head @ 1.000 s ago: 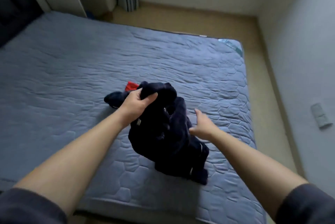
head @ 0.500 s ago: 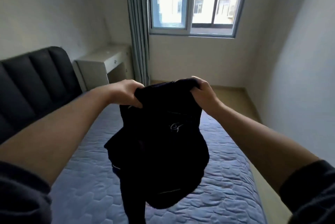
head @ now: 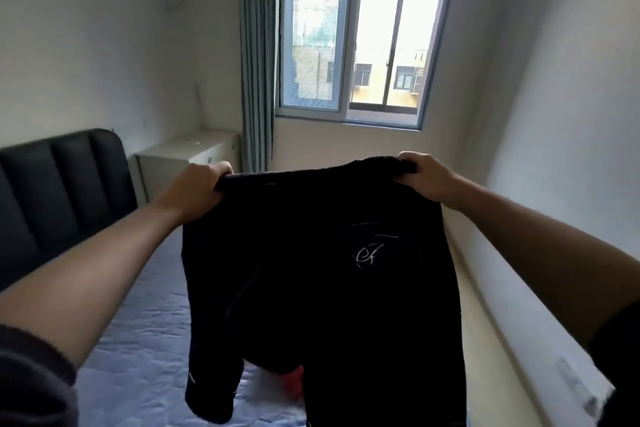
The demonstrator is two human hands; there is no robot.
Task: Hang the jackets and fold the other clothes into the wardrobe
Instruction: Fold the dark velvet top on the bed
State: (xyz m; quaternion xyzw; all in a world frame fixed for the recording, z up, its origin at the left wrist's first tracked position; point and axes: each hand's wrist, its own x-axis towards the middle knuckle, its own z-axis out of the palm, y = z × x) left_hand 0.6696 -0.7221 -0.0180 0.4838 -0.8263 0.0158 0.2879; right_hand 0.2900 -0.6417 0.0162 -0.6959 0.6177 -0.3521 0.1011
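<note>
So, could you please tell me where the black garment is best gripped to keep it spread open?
Grip the black garment at the two ends of its top edge, coming from above, as the left hand and right hand do: it hangs flat from that edge, sleeve dangling below.

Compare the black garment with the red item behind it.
The black garment hangs spread in the air, gripped by the left hand and right hand; the red item lies on the bed. The black garment looks large; the red item shows only a small patch.
</note>
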